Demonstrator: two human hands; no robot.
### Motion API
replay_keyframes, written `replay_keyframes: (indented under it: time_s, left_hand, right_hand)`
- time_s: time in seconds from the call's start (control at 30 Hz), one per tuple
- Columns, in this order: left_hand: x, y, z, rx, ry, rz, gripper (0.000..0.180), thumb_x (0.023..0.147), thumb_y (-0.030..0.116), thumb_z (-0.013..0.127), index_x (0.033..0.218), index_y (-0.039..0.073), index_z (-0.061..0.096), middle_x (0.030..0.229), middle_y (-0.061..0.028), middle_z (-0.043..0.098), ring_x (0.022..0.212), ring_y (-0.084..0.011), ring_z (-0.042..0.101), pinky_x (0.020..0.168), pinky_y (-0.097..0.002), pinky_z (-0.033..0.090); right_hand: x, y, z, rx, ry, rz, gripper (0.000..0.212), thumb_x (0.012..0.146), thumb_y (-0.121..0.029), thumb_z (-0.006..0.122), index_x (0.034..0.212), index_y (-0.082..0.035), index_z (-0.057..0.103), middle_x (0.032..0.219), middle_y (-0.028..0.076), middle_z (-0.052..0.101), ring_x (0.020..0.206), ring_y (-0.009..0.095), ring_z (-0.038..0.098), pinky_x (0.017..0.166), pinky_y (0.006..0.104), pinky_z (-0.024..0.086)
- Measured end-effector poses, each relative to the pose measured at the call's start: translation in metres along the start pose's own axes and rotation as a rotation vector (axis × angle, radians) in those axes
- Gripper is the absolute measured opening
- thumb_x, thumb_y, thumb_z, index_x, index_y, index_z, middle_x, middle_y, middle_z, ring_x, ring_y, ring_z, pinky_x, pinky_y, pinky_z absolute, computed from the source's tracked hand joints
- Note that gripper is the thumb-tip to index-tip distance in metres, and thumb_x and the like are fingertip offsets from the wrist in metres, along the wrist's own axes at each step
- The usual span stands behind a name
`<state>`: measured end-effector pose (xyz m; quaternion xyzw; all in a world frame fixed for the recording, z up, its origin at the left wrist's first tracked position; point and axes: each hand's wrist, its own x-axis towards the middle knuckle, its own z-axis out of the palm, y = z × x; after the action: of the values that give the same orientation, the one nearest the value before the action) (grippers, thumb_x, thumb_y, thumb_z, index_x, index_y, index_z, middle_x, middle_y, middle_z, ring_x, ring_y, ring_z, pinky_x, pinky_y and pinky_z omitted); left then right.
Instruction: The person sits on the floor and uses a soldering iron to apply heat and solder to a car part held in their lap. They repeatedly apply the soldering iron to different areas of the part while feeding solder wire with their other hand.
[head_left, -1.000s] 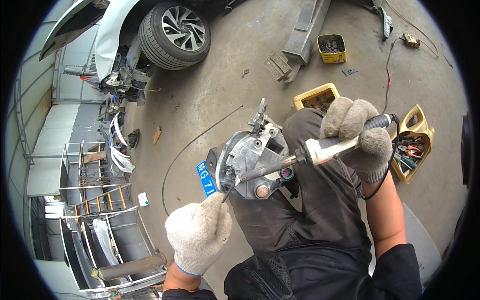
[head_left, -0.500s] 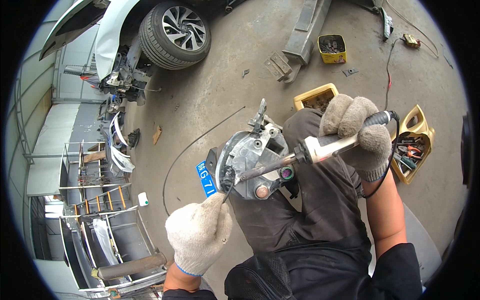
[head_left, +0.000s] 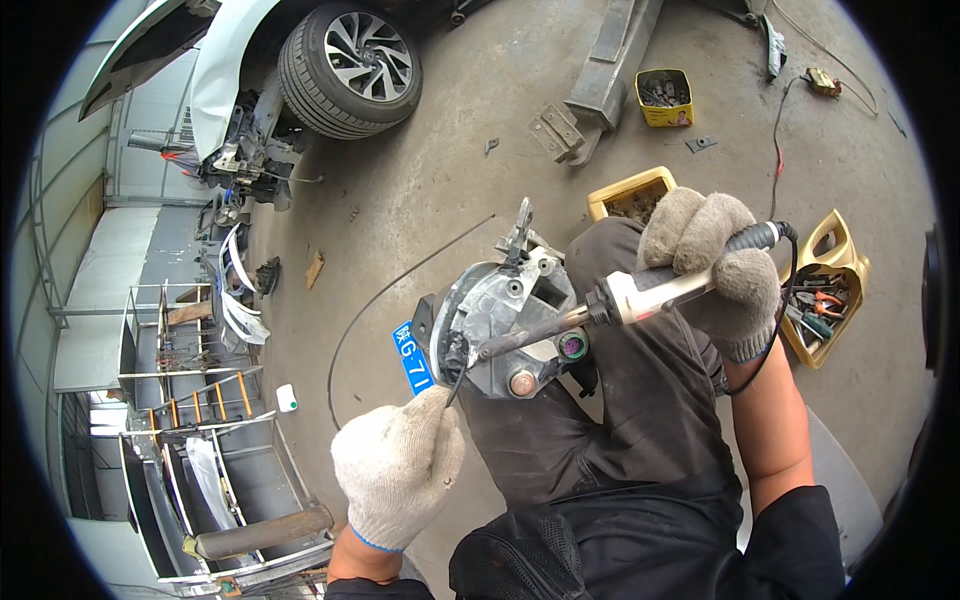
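My right hand (head_left: 705, 265), in a grey-white knit glove, is wrapped round the handle of a soldering iron (head_left: 640, 298) with a white-and-black body and a thick metal shaft. Its tip rests on or just above the left part of a grey car lamp housing (head_left: 510, 320), which lies across my knees. In a white knit glove, my left hand (head_left: 400, 462) pinches a thin black rod (head_left: 370, 300). The rod's short end meets the housing beside the iron's tip; its long tail curves up and away over the floor. My gloved fingers partly hide the grip on it.
A yellow cut-open jug of pliers and screwdrivers (head_left: 822, 310) stands at the right. Two more yellow containers hold small parts (head_left: 655, 95). A car wheel (head_left: 350, 70), a lift arm (head_left: 610, 75), a blue plate (head_left: 408, 358) and metal racks (head_left: 200, 430) surround me. The iron's cord (head_left: 792, 290) hangs by my wrist.
The iron's tip has shifted very slightly left along the housing. The rod's far end has moved a touch; both hands otherwise keep their places.
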<state>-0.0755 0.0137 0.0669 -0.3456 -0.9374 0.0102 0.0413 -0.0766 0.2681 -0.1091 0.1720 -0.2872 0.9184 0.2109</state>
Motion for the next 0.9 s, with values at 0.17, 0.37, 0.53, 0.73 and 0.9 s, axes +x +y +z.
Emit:
replay_keyframes:
  time_s: [0.17, 0.37, 0.53, 0.73, 0.9]
  left_hand:
    - [0.0, -0.001, 0.0, -0.026, 0.009, 0.004, 0.02, 0.073, -0.003, 0.067, 0.092, 0.0, 0.07, 0.066, -0.0125, 0.063, 0.058, -0.0282, 0.062, 0.057, -0.035, 0.048]
    - [0.001, -0.005, 0.0, -0.004, 0.016, 0.06, 0.022, 0.071, -0.002, 0.069, 0.093, 0.001, 0.07, 0.063, -0.0113, 0.06, 0.054, -0.0277, 0.059, 0.054, -0.0358, 0.046]
    - [0.003, -0.006, -0.001, 0.041, 0.024, 0.114, 0.025, 0.069, -0.001, 0.071, 0.094, 0.003, 0.07, 0.06, -0.0103, 0.056, 0.051, -0.0278, 0.055, 0.051, -0.0371, 0.043]
    - [0.003, -0.009, -0.002, 0.029, 0.026, 0.138, 0.026, 0.069, -0.001, 0.071, 0.095, 0.003, 0.07, 0.062, -0.0102, 0.058, 0.052, -0.0275, 0.056, 0.052, -0.0367, 0.043]
    - [0.004, -0.009, -0.001, 0.02, 0.023, 0.136, 0.025, 0.07, -0.002, 0.071, 0.095, 0.003, 0.07, 0.062, -0.0104, 0.059, 0.052, -0.0271, 0.056, 0.052, -0.0363, 0.044]
  right_hand:
    - [-0.002, -0.002, -0.003, 0.032, 0.009, 0.045, 0.026, 0.07, -0.026, 0.073, 0.081, -0.003, 0.068, 0.092, 0.018, 0.063, 0.089, 0.029, 0.062, 0.079, 0.0392, 0.053]
    - [-0.004, -0.002, -0.002, 0.034, 0.039, 0.043, 0.026, 0.069, -0.026, 0.074, 0.08, -0.003, 0.068, 0.092, 0.018, 0.063, 0.089, 0.029, 0.061, 0.08, 0.0396, 0.052]
    - [-0.002, -0.002, -0.003, 0.019, 0.014, 0.033, 0.026, 0.07, -0.027, 0.074, 0.08, -0.003, 0.068, 0.09, 0.018, 0.063, 0.088, 0.03, 0.061, 0.08, 0.0401, 0.051]
    - [0.0, -0.001, -0.001, -0.024, -0.029, -0.012, 0.029, 0.077, -0.029, 0.073, 0.079, -0.003, 0.059, 0.089, 0.016, 0.058, 0.08, 0.027, 0.059, 0.071, 0.0364, 0.053]
    - [-0.001, -0.001, -0.001, -0.016, -0.012, -0.002, 0.03, 0.078, -0.029, 0.073, 0.079, -0.003, 0.06, 0.09, 0.016, 0.058, 0.081, 0.027, 0.059, 0.072, 0.0364, 0.053]
